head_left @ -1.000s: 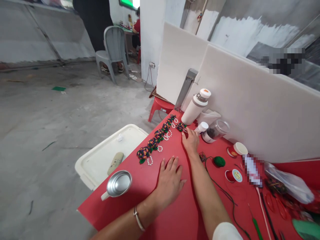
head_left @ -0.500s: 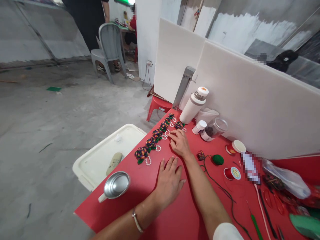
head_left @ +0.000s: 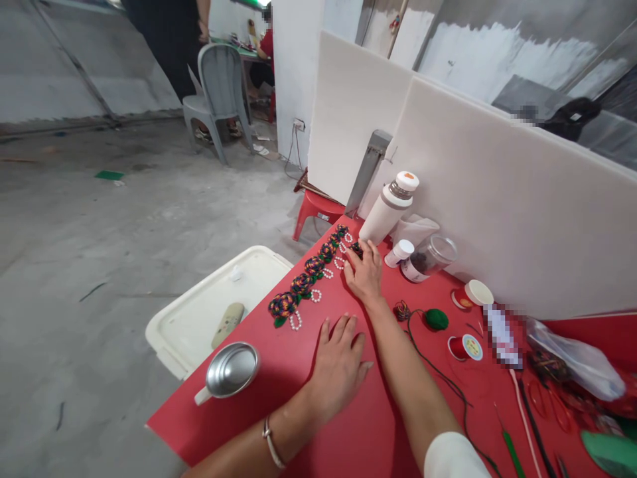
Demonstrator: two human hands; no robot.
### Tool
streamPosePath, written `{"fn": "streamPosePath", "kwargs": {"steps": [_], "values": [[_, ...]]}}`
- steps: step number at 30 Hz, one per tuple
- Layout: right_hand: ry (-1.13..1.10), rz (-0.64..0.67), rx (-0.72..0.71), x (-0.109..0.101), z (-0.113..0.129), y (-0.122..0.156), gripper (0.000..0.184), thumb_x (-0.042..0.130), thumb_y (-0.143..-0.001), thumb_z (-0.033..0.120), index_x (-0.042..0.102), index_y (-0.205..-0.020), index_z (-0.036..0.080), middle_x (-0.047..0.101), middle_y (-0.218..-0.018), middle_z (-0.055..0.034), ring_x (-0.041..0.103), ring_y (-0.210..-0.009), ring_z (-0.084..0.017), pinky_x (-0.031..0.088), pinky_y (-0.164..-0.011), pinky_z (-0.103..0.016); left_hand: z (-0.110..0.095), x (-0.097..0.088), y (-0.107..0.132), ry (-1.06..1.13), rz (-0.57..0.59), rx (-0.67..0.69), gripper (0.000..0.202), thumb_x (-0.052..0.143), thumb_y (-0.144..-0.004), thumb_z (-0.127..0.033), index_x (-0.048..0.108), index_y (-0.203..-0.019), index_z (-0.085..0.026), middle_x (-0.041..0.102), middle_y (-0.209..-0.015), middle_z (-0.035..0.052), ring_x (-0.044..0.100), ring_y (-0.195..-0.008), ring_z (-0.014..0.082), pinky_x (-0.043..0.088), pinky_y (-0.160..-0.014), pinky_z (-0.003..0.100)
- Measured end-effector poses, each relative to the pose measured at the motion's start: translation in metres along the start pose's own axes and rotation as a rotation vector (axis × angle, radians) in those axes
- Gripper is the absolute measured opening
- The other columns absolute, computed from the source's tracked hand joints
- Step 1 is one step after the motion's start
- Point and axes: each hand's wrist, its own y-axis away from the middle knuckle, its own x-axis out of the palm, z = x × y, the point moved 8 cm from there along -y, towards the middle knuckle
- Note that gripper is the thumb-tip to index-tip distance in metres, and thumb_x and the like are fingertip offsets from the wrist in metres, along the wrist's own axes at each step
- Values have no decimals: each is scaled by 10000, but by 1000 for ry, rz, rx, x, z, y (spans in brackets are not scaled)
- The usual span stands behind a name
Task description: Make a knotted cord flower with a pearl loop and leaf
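My left hand [head_left: 338, 362], with a bracelet at its wrist, lies flat on the red table [head_left: 348, 431], fingers stretched out and holding nothing. Farther out, my right hand [head_left: 365, 272] has its bent fingers closed on a small crocheted flower [head_left: 355, 249] that they partly cover. Left of it runs a slanting row of multicoloured crocheted flowers [head_left: 314, 265] with green leaves. A small loop of white beads [head_left: 295, 321] sits beside each flower in the row.
Behind my right hand stand a white thermos [head_left: 388, 209], a small white bottle [head_left: 399, 253] and a clear jar [head_left: 428, 259]. A metal cup [head_left: 232, 370] is near the left edge. Green yarn [head_left: 436, 319], a thread spool [head_left: 465, 347] and a green-handled hook [head_left: 512, 453] lie right.
My right hand has moved from the bead loops by the row, away and slightly right, onto the separate flower. My left hand stays flat in place.
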Motion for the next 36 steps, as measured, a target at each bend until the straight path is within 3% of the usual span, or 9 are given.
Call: {"fn": "streamPosePath", "kwargs": {"steps": [3, 11, 15, 20, 25, 30, 36], "values": [[37, 33, -2, 8, -2, -11, 359, 555, -933, 305, 671, -1267, 243, 410, -1540, -100, 259, -1454, -327, 293, -1151, -517, 0, 1, 0, -14, 10, -2, 449, 604, -910, -477, 637, -1263, -201, 478, -1520, 168, 414, -1416, 339, 301, -1155, 611], [104, 7, 41, 16, -10, -14, 327, 524, -964, 363, 702, -1191, 210, 441, -1521, -134, 272, -1452, -331, 275, -1131, -517, 2, 3, 0, -1, 23, -7, 452, 604, -910, -490, 623, -1271, -219, 469, -1532, 144, 393, -1432, 329, 276, -1173, 604], [85, -9, 27, 17, -11, -19, 378, 494, -981, 359, 639, -1292, 201, 514, -1475, -129, 355, -1394, -312, 297, -1102, -483, 2, 5, 0, -2, 25, -4, 454, 598, -914, -491, 620, -1272, -214, 471, -1531, 149, 392, -1433, 331, 278, -1169, 613], [34, 60, -28, 33, -11, -35, 447, 460, -992, 318, 536, -1398, 147, 646, -1332, -148, 475, -1254, -290, 331, -1036, -448, 2, 5, 1, -10, 16, 2, 453, 605, -911, -482, 624, -1272, -210, 482, -1520, 154, 403, -1425, 339, 290, -1159, 617], [64, 111, 3, 46, -16, -44, 506, 464, -969, 277, 478, -1443, 100, 694, -1225, -181, 493, -1220, -311, 340, -1008, -460, 2, 6, 0, -2, 23, -5, 452, 611, -906, -486, 626, -1268, -215, 487, -1519, 150, 410, -1421, 337, 284, -1160, 620], [34, 65, -2, 35, -15, -37, 515, 470, -927, 198, 499, -1437, 128, 672, -1282, -155, 479, -1244, -299, 312, -1046, -458, 2, 6, -1, -6, 26, -4, 454, 604, -909, -486, 622, -1277, -220, 483, -1521, 149, 407, -1422, 337, 278, -1163, 615], [-20, 71, -17, 22, -13, -19, 589, 480, -833, 109, 540, -1415, 168, 722, -1144, -97, 529, -1156, -260, 322, -1058, -420, 1, 3, 1, -6, 11, 5, 455, 599, -915, -478, 610, -1286, -215, 474, -1527, 150, 403, -1425, 331, 279, -1169, 607]]}}
